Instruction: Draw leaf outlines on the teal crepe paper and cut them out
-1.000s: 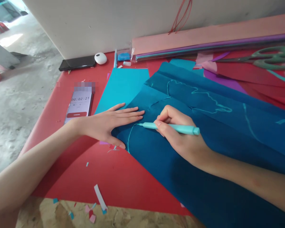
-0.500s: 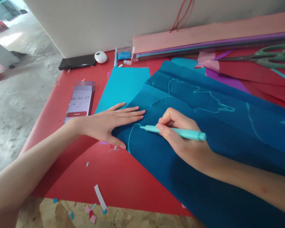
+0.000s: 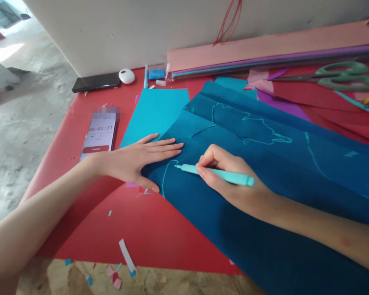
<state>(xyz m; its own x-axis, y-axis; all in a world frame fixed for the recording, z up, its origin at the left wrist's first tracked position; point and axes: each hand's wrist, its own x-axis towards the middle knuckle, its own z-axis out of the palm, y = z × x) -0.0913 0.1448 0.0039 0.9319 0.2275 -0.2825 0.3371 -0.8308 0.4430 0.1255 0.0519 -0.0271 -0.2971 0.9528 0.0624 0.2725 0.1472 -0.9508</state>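
A large sheet of dark blue paper lies across the red table, creased and marked with pale outlines. My left hand rests flat on its left corner, fingers spread. Pinched in my right hand is a light turquoise marker. Its tip touches the paper just right of my left hand, at the end of a curved pale line. Farther back on the sheet runs a jagged pale outline. Partly beneath the dark sheet lies a bright blue sheet.
A phone showing a timer lies left of my hand. Behind it are a black phone and a white rounded case. Green-handled scissors lie at the back right, near packed paper rolls. Paper scraps lie near the front edge.
The marker tip has moved slightly down from the top of the curve, lengthening the pale line a little. My left hand stays flat on the sheet. The whole view has shifted slightly.
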